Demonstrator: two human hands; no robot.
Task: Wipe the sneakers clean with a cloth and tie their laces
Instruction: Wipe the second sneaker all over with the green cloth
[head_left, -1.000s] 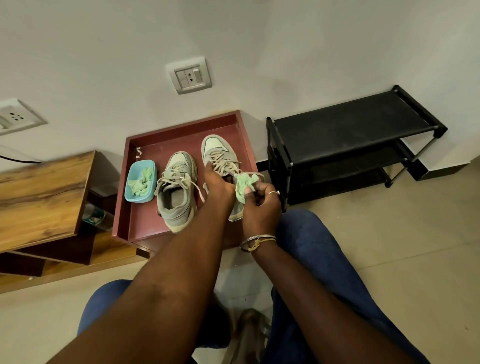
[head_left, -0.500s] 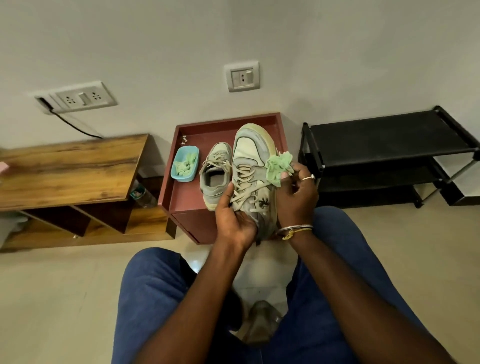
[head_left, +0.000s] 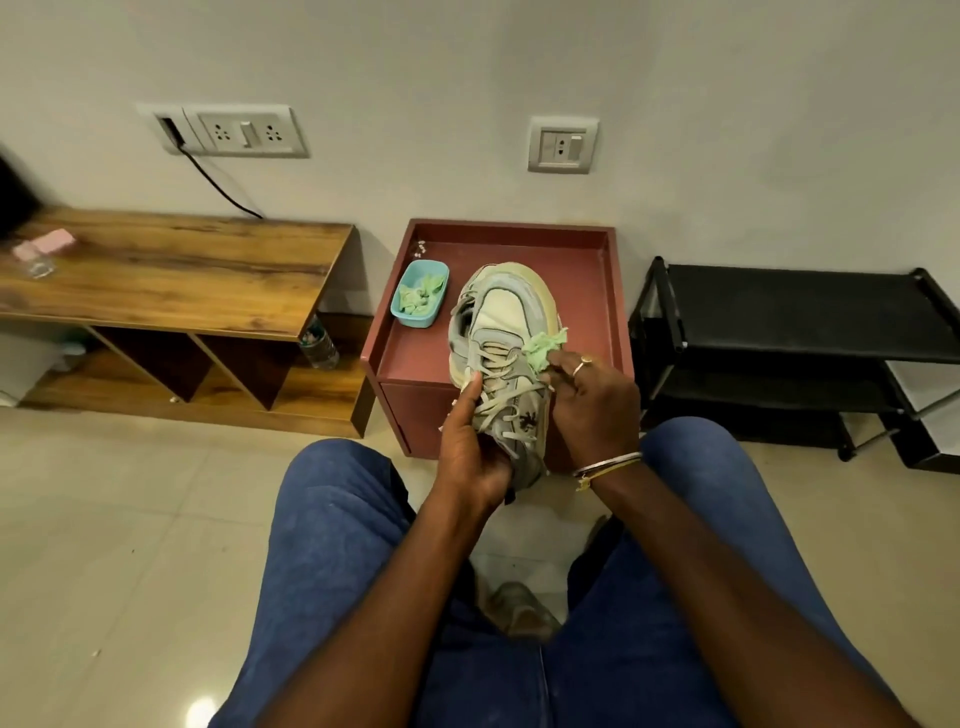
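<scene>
The sneaker (head_left: 506, 343) sat at the centre of the frame, lifted off its support and held toe-away, its top turned up toward the camera so the side panel was open to wiping. The left hand (head_left: 470, 447) wrapped the heel end from the left, its thumb lying along the laces (head_left: 498, 400), probably to steady the shoe against the rubbing. The laces hung loose and untied, so tying looked like a step not yet reached. The right hand (head_left: 592, 400) pinched a crumpled green cloth (head_left: 543, 349) between curled fingers and pressed it to the sneaker's right edge, near the midsole.

Behind the toe, a grey sliver at the left seemed to be the second sneaker, mostly hidden. Both were over a maroon stand (head_left: 587, 291) with a raised rim, which would catch dirt. A blue tub (head_left: 420, 293) in its upper left corner held more green scraps, within easy reach for a fresh piece. A black rack (head_left: 779, 312) stood at the right of the frame, a wooden bench (head_left: 182, 275) at the left.
</scene>
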